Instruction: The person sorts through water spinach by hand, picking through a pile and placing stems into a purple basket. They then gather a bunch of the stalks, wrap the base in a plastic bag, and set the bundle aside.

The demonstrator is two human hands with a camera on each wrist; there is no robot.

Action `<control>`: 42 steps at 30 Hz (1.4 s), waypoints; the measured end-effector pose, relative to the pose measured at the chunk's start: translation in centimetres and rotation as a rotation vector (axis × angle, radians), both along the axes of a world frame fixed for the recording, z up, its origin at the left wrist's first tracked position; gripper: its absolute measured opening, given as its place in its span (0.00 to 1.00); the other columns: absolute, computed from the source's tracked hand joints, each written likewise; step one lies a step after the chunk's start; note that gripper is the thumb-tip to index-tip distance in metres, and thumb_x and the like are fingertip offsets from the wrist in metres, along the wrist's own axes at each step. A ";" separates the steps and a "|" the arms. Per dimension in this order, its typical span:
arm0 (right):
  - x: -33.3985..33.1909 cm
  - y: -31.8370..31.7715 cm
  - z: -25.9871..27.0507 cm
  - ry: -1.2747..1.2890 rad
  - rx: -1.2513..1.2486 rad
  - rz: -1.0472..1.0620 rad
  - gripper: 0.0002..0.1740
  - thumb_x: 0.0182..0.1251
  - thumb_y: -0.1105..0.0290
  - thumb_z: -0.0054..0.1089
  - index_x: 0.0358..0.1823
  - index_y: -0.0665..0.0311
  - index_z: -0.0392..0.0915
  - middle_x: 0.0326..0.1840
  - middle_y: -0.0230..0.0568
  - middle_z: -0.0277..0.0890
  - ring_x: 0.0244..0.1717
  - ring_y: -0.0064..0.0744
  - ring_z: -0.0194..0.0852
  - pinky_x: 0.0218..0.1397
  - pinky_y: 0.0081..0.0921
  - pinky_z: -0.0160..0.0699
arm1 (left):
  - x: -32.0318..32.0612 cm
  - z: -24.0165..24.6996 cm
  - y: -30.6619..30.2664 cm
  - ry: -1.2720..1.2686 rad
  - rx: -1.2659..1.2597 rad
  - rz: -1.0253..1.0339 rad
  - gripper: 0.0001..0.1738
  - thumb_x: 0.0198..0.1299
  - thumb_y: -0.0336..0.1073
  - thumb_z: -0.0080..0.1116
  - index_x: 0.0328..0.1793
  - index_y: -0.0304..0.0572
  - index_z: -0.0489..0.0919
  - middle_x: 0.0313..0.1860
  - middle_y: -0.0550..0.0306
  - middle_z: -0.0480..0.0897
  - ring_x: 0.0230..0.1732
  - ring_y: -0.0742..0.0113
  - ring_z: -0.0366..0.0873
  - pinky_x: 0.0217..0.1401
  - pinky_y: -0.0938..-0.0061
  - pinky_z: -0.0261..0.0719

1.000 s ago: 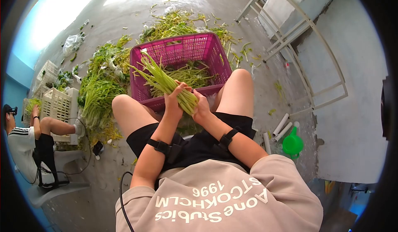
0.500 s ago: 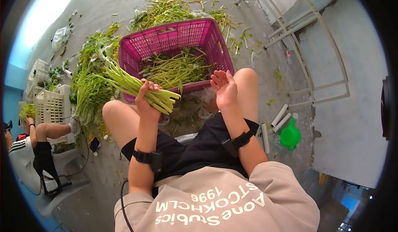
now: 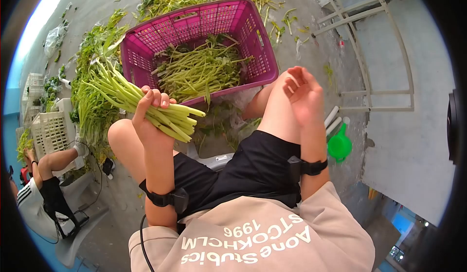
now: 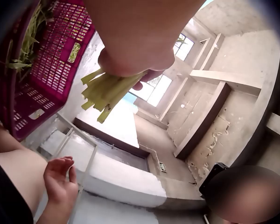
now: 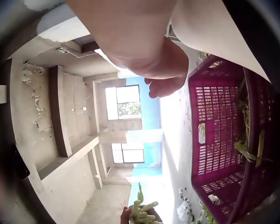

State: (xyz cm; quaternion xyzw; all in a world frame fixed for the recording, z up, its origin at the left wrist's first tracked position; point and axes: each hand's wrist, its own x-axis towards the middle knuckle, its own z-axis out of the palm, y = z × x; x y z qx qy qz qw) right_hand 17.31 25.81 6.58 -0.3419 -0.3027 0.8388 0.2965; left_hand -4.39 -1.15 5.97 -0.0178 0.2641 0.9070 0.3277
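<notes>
My left hand (image 3: 154, 119) grips a bunch of pale green leafy vegetable stalks (image 3: 126, 94), fingers wrapped over it. The cut ends point right, toward my lap, and the thinner ends reach out to the left. In the left wrist view the blunt ends of the stalks (image 4: 107, 91) stick out below the hand. My right hand (image 3: 306, 102) is raised over my right thigh, palm up, with loosely bent fingers and nothing in it. Between and beyond my knees stands a magenta plastic crate (image 3: 199, 12), partly filled with similar stalks (image 3: 199, 72).
Heaps of leafy greens (image 3: 95, 92) lie on the floor left of the crate and behind it. At the left a seated person (image 3: 53, 175) handles greens beside white crates (image 3: 51, 131). A metal frame (image 3: 362, 53) and a green plastic vessel (image 3: 339, 146) are at the right.
Both hands were on the bunch a second ago. The right hand has let go and moved right; the left has carried the bunch to the left. The head view has tilted and shifted.
</notes>
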 end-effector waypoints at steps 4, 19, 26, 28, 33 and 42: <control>1.1 0.4 1.7 -0.063 0.170 0.111 0.13 0.75 0.63 0.52 0.46 0.65 0.80 0.45 0.41 0.83 0.42 0.31 0.81 0.48 0.27 0.79 | 0.9 -1.1 0.9 -0.086 -0.068 -0.033 0.08 0.64 0.31 0.57 0.47 0.48 0.72 0.28 0.64 0.71 0.32 0.70 0.73 0.49 0.69 0.74; -5.5 -1.7 -21.1 -1.372 1.367 1.866 0.22 0.63 0.55 0.59 0.52 0.61 0.84 0.50 0.45 0.85 0.54 0.46 0.83 0.55 0.38 0.80 | -0.5 -5.7 2.5 -0.270 -0.164 -0.003 0.10 0.62 0.28 0.58 0.47 0.47 0.71 0.30 0.61 0.73 0.35 0.67 0.73 0.46 0.70 0.74; -4.2 -0.4 -27.1 -1.313 0.879 1.681 0.29 0.64 0.48 0.56 0.58 0.62 0.81 0.63 0.55 0.75 0.57 0.55 0.78 0.63 0.41 0.75 | -1.1 -5.8 1.6 -0.262 -0.215 -0.016 0.09 0.61 0.27 0.59 0.45 0.42 0.71 0.29 0.57 0.74 0.32 0.65 0.76 0.40 0.69 0.77; -4.0 -0.2 -27.6 -1.333 0.837 1.572 0.29 0.63 0.49 0.58 0.58 0.62 0.81 0.64 0.56 0.74 0.56 0.55 0.79 0.62 0.41 0.75 | -1.2 -5.9 1.6 -0.257 -0.211 -0.030 0.09 0.61 0.26 0.59 0.45 0.41 0.71 0.29 0.56 0.75 0.32 0.65 0.76 0.40 0.70 0.78; -5.2 -3.8 -28.8 -1.277 0.289 1.799 0.28 0.69 0.55 0.59 0.66 0.58 0.74 0.66 0.43 0.75 0.55 0.43 0.82 0.55 0.36 0.85 | -0.2 -6.2 1.5 -0.207 -0.224 -0.062 0.10 0.62 0.28 0.59 0.48 0.43 0.71 0.30 0.58 0.74 0.33 0.65 0.76 0.43 0.70 0.77; -4.1 -6.4 -31.4 -1.196 -0.021 1.854 0.28 0.68 0.59 0.58 0.66 0.64 0.70 0.69 0.49 0.71 0.44 0.43 0.86 0.47 0.38 0.88 | 0.7 -5.3 1.2 -0.233 -0.367 -0.041 0.10 0.58 0.28 0.62 0.44 0.39 0.73 0.27 0.56 0.77 0.28 0.66 0.78 0.36 0.72 0.77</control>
